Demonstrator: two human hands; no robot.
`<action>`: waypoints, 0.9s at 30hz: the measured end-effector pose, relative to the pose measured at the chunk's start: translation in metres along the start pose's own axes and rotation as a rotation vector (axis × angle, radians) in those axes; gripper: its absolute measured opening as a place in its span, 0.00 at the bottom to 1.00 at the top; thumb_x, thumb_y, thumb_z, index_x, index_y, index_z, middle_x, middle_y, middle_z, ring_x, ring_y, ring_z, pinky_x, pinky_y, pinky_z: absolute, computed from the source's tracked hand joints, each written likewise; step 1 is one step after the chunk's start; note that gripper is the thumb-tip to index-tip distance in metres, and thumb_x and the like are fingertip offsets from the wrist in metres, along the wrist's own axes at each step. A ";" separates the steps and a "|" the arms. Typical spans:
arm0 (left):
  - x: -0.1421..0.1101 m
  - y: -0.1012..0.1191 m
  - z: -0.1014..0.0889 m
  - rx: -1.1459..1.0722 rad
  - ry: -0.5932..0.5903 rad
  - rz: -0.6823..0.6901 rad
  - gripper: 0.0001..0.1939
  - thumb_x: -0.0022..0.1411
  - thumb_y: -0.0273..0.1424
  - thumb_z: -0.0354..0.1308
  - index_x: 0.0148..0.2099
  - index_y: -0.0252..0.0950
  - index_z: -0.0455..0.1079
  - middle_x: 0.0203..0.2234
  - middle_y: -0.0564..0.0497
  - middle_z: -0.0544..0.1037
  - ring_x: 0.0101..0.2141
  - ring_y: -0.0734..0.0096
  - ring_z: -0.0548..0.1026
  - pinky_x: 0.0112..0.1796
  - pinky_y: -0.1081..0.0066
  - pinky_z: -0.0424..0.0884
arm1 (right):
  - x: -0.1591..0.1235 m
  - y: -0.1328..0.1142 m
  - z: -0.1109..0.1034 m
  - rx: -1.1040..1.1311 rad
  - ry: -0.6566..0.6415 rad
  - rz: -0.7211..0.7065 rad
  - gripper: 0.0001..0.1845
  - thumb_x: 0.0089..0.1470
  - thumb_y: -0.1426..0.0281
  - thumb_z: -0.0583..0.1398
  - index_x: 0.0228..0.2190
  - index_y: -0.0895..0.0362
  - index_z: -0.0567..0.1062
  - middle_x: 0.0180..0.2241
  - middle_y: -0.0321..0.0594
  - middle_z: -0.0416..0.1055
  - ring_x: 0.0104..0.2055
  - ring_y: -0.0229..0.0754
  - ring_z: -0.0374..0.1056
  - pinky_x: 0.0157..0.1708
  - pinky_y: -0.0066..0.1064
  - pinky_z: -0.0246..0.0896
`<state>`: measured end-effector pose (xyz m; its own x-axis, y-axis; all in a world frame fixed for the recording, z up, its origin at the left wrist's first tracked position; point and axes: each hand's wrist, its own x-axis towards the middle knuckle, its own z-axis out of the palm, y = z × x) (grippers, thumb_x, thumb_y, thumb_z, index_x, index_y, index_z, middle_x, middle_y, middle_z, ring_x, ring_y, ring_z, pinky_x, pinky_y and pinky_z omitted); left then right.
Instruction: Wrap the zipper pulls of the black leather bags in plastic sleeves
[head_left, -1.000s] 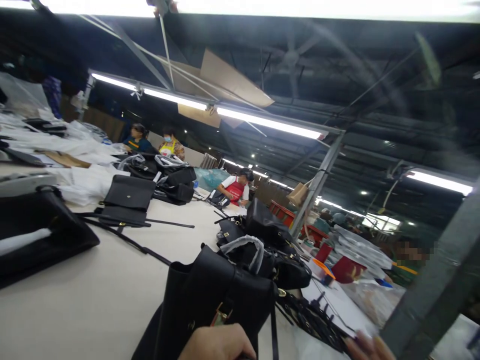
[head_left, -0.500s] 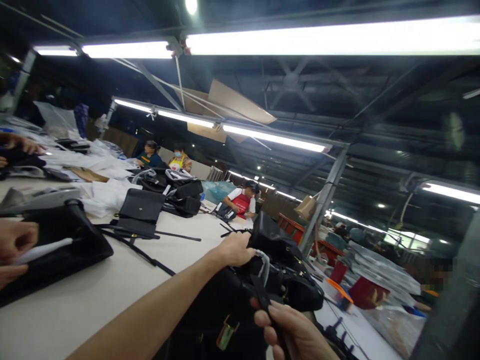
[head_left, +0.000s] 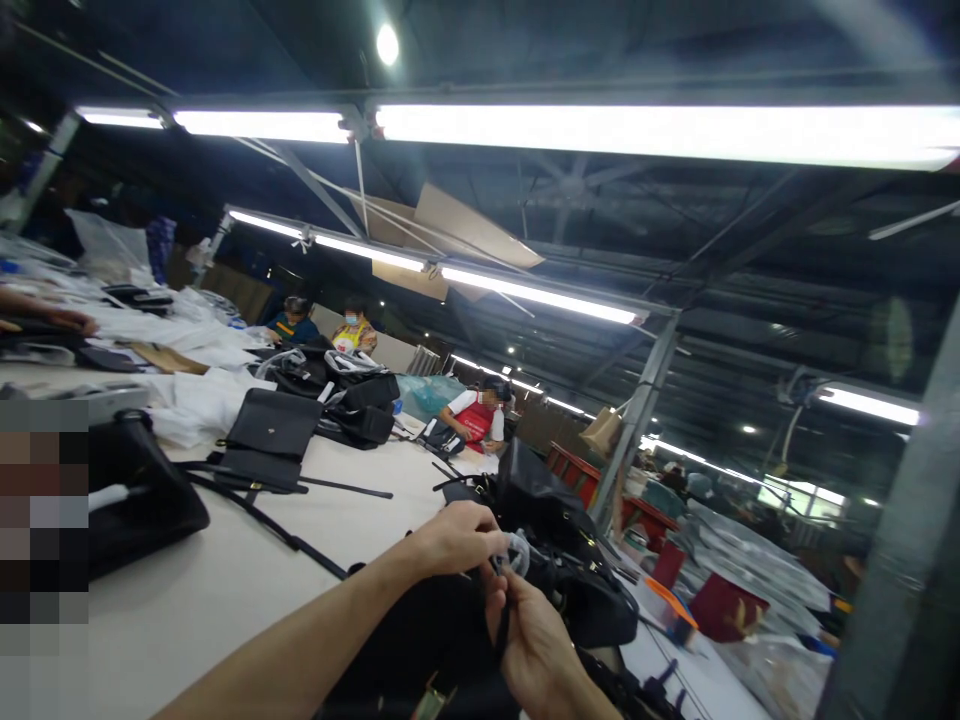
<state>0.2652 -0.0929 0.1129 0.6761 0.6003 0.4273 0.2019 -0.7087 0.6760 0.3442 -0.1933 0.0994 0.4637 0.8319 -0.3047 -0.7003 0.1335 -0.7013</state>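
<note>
A black bag (head_left: 427, 640) with a gold-coloured clasp (head_left: 433, 700) lies in front of me. My left hand (head_left: 459, 540) reaches over it, its fingers closed at a handle wrapped in clear plastic (head_left: 518, 556). My right hand (head_left: 536, 640) is closed around a black strap (head_left: 501, 628), just below the left fingertips. The two hands nearly touch, and their fingers hide the spot where strap and handle meet. Beyond them, more black bags (head_left: 544, 490) are piled up.
On the left of the pale table (head_left: 225, 590) lie a black flap bag (head_left: 271, 430) with long straps and another black bag (head_left: 150, 490). White wrapping (head_left: 191, 405) is heaped behind. A person in a red apron (head_left: 476, 418) sits further back. A metal post (head_left: 892, 520) stands right.
My right hand has moved up and left with the strap, coming up against my left hand. My left hand has shifted slightly left and down in view, its fingers now more bunched.
</note>
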 end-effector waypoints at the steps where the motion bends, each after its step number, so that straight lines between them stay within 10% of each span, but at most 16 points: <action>1: 0.002 -0.002 0.002 -0.025 0.017 -0.022 0.17 0.61 0.40 0.50 0.31 0.34 0.74 0.23 0.51 0.77 0.26 0.69 0.73 0.27 0.74 0.64 | 0.002 0.003 0.000 0.019 -0.011 -0.027 0.10 0.64 0.77 0.52 0.33 0.59 0.70 0.17 0.33 0.72 0.12 0.27 0.64 0.13 0.13 0.62; 8: 0.033 0.001 0.020 -0.069 0.038 -0.078 0.15 0.60 0.32 0.52 0.22 0.35 0.67 0.12 0.56 0.66 0.17 0.73 0.68 0.22 0.75 0.62 | 0.020 0.007 -0.009 0.040 -0.095 -0.148 0.07 0.52 0.75 0.66 0.30 0.56 0.71 0.21 0.30 0.75 0.16 0.25 0.66 0.17 0.12 0.64; 15: 0.004 0.030 0.015 0.040 0.224 0.178 0.08 0.59 0.28 0.55 0.31 0.38 0.75 0.31 0.51 0.74 0.37 0.65 0.72 0.40 0.70 0.65 | 0.020 0.008 -0.046 -0.293 -0.237 -0.103 0.32 0.21 0.59 0.78 0.28 0.61 0.75 0.19 0.35 0.74 0.15 0.32 0.67 0.11 0.19 0.60; 20: -0.044 0.023 0.024 -0.148 0.093 0.318 0.12 0.60 0.26 0.51 0.37 0.36 0.78 0.29 0.50 0.77 0.30 0.71 0.73 0.34 0.74 0.67 | 0.003 0.003 -0.065 -0.483 -0.405 -0.075 0.26 0.35 0.56 0.75 0.31 0.60 0.75 0.22 0.35 0.74 0.21 0.35 0.71 0.20 0.24 0.66; 27: -0.066 0.007 0.027 -0.694 0.010 -0.075 0.10 0.55 0.29 0.56 0.37 0.29 0.76 0.21 0.52 0.76 0.20 0.75 0.73 0.23 0.76 0.68 | -0.010 0.001 -0.072 -0.655 -0.520 -0.092 0.21 0.44 0.60 0.72 0.38 0.59 0.79 0.32 0.39 0.76 0.31 0.37 0.72 0.30 0.27 0.69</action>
<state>0.2409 -0.1476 0.0731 0.6706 0.6444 0.3674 -0.2537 -0.2662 0.9299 0.3778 -0.2405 0.0557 0.0822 0.9966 -0.0044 -0.1408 0.0072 -0.9900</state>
